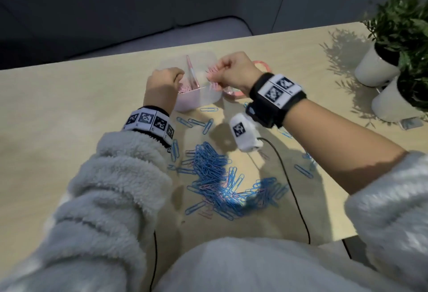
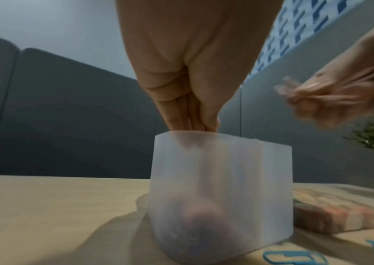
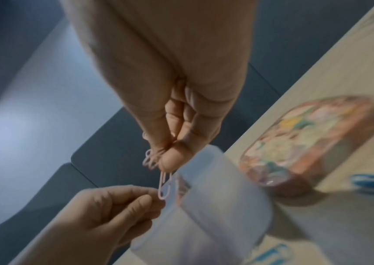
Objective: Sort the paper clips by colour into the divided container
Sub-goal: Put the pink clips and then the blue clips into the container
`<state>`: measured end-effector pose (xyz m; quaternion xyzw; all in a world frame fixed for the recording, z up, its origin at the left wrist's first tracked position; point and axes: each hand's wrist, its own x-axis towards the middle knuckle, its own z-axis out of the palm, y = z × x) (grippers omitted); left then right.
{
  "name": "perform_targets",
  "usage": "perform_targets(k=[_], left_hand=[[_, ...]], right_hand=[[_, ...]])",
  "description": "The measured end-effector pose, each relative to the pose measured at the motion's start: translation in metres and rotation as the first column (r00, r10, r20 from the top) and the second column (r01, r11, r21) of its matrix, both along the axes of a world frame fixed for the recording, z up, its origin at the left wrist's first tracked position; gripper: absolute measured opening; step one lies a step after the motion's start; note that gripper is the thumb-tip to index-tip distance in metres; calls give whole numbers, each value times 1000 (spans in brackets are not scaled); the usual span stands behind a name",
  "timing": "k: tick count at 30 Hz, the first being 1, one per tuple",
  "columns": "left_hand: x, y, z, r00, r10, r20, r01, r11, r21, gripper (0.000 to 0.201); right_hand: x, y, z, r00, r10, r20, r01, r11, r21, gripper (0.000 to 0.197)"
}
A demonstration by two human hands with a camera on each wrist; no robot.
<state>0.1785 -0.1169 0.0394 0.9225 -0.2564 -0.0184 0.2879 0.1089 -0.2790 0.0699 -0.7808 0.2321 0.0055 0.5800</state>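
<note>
The right hand point(image 3: 158, 89) pinches a small bunch of pink paper clips point(image 3: 156, 161) between thumb and fingertips; 1 clip dangles below the thumb, just above the rim of the divided container point(image 2: 222, 188). The left hand point(image 3: 104, 215) sits at the container's left side with its fingers curled together; in the right wrist view its fingertips lie right by the dangling clip's lower end, though whether they grip it cannot be told. In the left wrist view the left fingertips dip just inside the container's near rim.

The translucent container stands on the table point(image 1: 69, 111), toward the far side, with a slanted divider showing in the head view and pink clips lying in its left compartment. Nearer the person, a heap of blue paper clips point(image 1: 222, 182) with a few pink ones mixed in is spread on the table, and single blue clips lie scattered around it. A pink-rimmed lid point(image 3: 313, 143) lies just right of the container. 2 potted plants point(image 1: 398, 27) stand at the far right.
</note>
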Motion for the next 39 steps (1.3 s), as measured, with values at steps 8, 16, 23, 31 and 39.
perform_targets(k=[8, 16, 23, 31, 39], left_hand=[[-51, 45, -8, 992, 129, 1, -123, 953, -278, 21], [-101, 31, -28, 980, -188, 66, 190, 981, -27, 17], [-128, -16, -42, 855, -514, -61, 517, 842, 156, 33], [-139, -63, -53, 803, -537, -259, 590, 777, 219, 26], [-154, -85, -59, 724, -627, -289, 689, 680, 250, 40]], right_hand=[[64, 50, -6, 981, 147, -130, -186, 904, -386, 9], [55, 44, -8, 956, 286, -70, -288, 858, -426, 26], [26, 24, 12, 964, 240, 111, -185, 913, -363, 33], [-128, -46, -20, 992, 120, -35, -125, 926, -356, 13], [-241, -53, -71, 943, 154, -296, -267, 881, -390, 26]])
